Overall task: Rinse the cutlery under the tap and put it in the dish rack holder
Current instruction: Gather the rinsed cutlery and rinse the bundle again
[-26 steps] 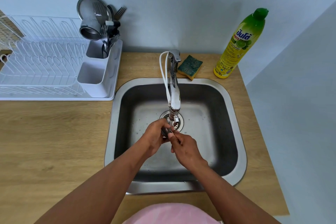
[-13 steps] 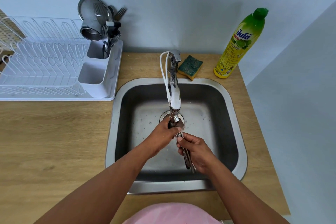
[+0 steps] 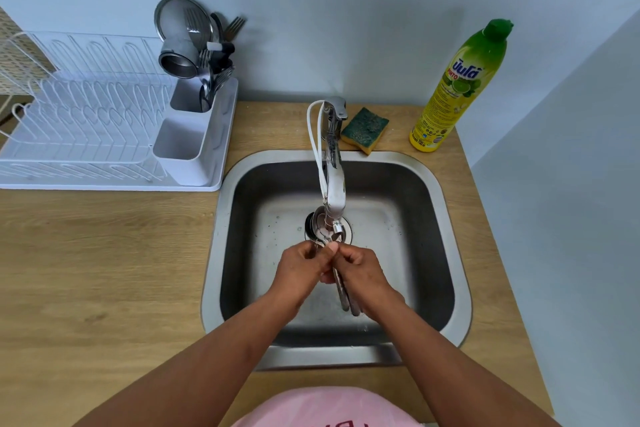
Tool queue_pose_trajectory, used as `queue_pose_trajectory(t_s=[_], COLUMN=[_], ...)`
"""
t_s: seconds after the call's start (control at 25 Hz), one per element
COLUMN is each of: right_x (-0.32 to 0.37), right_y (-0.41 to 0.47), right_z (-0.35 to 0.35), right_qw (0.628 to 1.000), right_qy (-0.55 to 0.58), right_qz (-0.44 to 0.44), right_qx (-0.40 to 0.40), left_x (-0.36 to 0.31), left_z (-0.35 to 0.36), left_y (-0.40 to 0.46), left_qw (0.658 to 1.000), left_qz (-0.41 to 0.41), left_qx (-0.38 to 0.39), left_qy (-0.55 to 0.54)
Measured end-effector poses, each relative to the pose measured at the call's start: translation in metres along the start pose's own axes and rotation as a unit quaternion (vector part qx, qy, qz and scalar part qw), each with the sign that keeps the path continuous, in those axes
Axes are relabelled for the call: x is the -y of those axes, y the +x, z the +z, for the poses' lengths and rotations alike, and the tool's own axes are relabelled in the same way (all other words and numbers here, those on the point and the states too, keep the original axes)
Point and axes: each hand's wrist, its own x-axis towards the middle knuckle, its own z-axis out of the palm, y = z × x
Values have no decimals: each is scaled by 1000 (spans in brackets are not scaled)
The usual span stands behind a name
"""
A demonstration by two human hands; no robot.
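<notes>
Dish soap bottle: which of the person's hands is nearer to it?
Right. The right hand is over the sink on the dish soap bottle side; the left hand is beyond it.

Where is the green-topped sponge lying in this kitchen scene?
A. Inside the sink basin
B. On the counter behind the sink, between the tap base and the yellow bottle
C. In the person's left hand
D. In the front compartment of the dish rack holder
B: the sponge lies on the wooden counter beyond the sink rim, right of the tap base and left of the yellow bottle.
</notes>
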Motion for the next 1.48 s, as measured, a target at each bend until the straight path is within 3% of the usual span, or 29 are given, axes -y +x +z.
queue_pose_trajectory(t_s=[0.16,0.24,0.44,0.64,0.76,0.92,1.08,1.28,1.48], right_x=[-13,-14,-7,-13,-11,-6,-5,-2,31], right_y=[-6,-10,-15,-27,-30,-36,-37,-36,-25], right_z=[6,6,-1,-2,-6,-17,-17,-28,-37], right_qw=[959,947,982,951,957,973,987,978,975], right_qy=[-250,-282,-153,-220,-199,-163,-119,-158,-165], right_qz=[-126,-150,-104,-191,-184,-149,-92,-92,-108], right_qx=[-33,-42,-31,-105,-99,-69,-50,-100,-104], left_x=[-7,-14,-22,-14,-10,-5,1,-2,-12], left_z=[16,17,8,17,14,9,8,1,-6], left_y=[-1,-1,-4,-25,-25,-24,-23,-20,-18], left_qw=[991,990,987,984,978,986,997,998,999], left_qz=[-104,-111,-114,-145,-146,-111,-45,-6,10], left_qx=[-42,-47,-54,-1,26,60,27,-26,-19], left_qy=[-75,-70,-96,-106,-146,-113,-62,-50,-41])
